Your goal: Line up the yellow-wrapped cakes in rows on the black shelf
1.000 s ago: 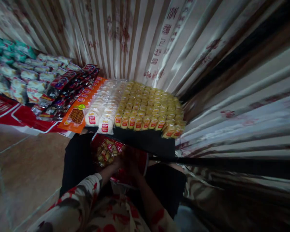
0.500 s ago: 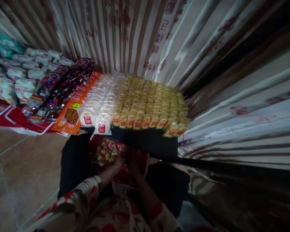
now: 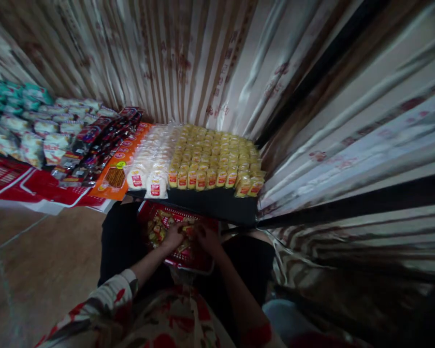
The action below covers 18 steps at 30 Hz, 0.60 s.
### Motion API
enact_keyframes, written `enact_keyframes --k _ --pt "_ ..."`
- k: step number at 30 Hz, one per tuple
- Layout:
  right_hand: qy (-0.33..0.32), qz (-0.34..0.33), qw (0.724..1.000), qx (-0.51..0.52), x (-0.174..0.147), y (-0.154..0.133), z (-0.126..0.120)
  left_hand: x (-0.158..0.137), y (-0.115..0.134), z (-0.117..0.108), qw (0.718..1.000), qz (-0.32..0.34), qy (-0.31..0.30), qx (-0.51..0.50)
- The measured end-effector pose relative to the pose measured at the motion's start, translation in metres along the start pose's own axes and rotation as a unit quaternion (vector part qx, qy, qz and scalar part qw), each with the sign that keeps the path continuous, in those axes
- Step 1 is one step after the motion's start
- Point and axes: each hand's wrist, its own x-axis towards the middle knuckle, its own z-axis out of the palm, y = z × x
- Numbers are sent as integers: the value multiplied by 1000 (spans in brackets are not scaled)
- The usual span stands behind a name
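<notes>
A red plastic basket point(image 3: 199, 265) rests on my lap, with several small yellow wrapped snacks point(image 3: 155, 231) loose in its left part. Over the basket's middle, my left hand point(image 3: 174, 236) is closed, its fingertips at a small yellow snack packet point(image 3: 189, 230). My right hand point(image 3: 207, 240) meets it from the other side, fingers bent around the same packet. Dim light blurs the fingertips. Just beyond the basket, rows of yellow snack packets point(image 3: 213, 159) stand upright on a black shelf point(image 3: 210, 203).
Left of the yellow rows are white rice-cracker packets point(image 3: 155, 162), an orange bag point(image 3: 112, 179), dark packets point(image 3: 97, 140), white bags point(image 3: 56, 147) and green bags point(image 3: 12, 99). Red bags point(image 3: 39, 186) hang along the front. A striped curtain point(image 3: 188, 63) rises behind, with a black pole point(image 3: 348, 203) at right.
My view has shifted, so the shelf goods sit slightly lower and more of the basket shows. Both hands have come up from deeper in the basket, with a yellow packet now visible between them.
</notes>
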Motion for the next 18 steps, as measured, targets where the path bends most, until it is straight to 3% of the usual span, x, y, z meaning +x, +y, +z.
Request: enact_keyframes --k 7,13,18 --pt "7 -20 989 145 -13 -12 -31 -20 14 -4 994 29 -37 -100" --pt "18 -9 942 334 -25 -25 -35 -33 33 -3 975 76 -39 -203" --pt "72 -47 930 358 -36 -37 -38 -43 61 -4 973 91 -49 -205"
